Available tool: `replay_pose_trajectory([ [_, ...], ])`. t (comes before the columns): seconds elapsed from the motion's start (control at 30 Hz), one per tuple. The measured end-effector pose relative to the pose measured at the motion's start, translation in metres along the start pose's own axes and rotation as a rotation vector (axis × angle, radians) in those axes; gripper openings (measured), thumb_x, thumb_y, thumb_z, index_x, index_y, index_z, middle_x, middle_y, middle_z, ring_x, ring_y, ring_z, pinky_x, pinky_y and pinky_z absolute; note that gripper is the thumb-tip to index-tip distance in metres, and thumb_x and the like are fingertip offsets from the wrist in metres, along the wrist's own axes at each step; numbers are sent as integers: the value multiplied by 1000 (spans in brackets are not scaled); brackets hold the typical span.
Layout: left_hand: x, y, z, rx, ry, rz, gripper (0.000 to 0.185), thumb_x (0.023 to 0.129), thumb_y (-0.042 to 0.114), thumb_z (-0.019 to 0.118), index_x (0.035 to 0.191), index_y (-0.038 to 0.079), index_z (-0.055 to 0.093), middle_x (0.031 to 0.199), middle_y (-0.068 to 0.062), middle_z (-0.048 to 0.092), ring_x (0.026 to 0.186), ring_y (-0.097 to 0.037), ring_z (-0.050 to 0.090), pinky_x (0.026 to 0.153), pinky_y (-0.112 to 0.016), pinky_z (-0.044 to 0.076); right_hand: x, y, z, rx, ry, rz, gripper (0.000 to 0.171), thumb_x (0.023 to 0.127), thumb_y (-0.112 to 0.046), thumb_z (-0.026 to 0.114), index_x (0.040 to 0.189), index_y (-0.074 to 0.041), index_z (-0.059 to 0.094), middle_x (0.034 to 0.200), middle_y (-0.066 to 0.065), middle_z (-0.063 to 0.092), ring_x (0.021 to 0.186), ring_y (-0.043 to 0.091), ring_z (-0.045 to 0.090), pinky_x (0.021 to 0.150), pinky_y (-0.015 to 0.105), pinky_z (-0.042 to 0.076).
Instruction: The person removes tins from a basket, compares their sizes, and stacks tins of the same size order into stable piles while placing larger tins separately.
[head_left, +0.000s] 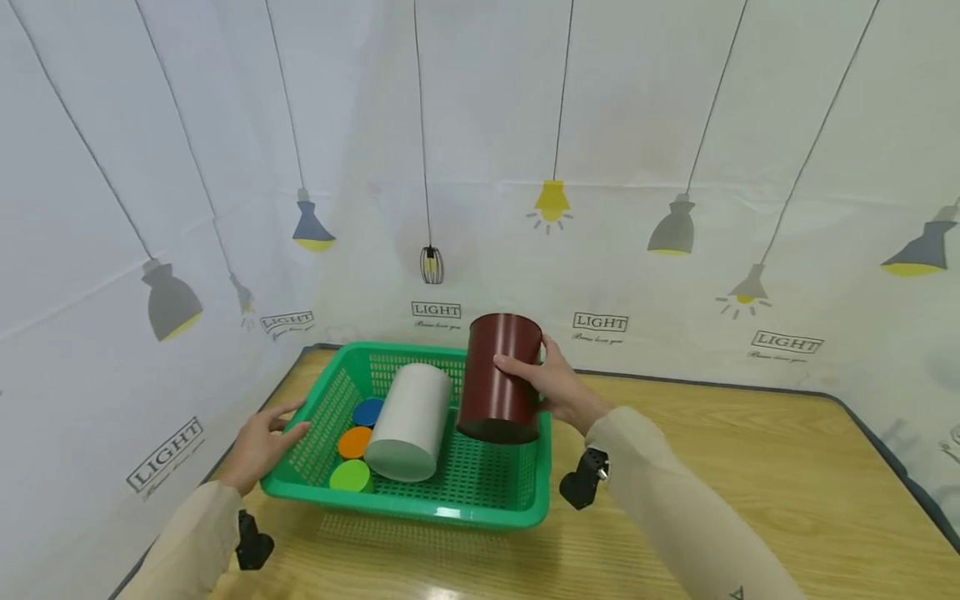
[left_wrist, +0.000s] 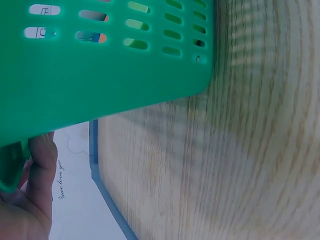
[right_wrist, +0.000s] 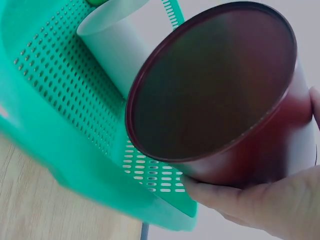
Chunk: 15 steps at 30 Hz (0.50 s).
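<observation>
A dark red cylindrical canister is held over the right part of a green plastic basket. My right hand grips it from the right, thumb across its near side. In the right wrist view, its dark round end faces the camera. At the basket's left rim, my left hand pinches the edge; the left wrist view shows its fingers curled by the rim. Inside lies a white cylinder, tilted. Left of it sit a blue disc-topped piece, an orange one and a lime green one.
The basket stands on a wood-grain table with a dark edge. Behind and to the left hangs a white cloth backdrop printed with lamps. A black wrist camera sits close to the basket's right side.
</observation>
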<state>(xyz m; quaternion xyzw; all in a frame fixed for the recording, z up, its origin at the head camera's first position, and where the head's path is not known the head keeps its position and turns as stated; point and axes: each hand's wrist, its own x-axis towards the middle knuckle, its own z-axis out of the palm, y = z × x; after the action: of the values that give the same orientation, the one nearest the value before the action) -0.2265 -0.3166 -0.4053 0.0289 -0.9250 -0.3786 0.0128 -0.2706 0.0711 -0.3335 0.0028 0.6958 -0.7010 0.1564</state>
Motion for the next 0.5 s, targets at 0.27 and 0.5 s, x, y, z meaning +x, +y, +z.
replay_pose_trajectory([
  [0.27, -1, 1, -3, -14, -28, 5, 58, 87, 32, 56, 134, 4, 37, 117, -30, 48, 99, -37, 51, 71, -41, 49, -18, -14, -23, 77, 23, 4, 88, 80, -29, 65, 142, -24, 4, 131, 17, 30, 113, 36, 40, 81, 51, 43],
  [0.5, 2, -5, -6, -119, -64, 29, 62, 86, 34, 57, 135, 3, 36, 115, -29, 49, 85, -26, 58, 61, -32, 50, -33, -16, -55, 101, 26, -21, 89, 83, -29, 63, 142, -24, -3, 137, 18, 23, 119, 37, 33, 85, 52, 40],
])
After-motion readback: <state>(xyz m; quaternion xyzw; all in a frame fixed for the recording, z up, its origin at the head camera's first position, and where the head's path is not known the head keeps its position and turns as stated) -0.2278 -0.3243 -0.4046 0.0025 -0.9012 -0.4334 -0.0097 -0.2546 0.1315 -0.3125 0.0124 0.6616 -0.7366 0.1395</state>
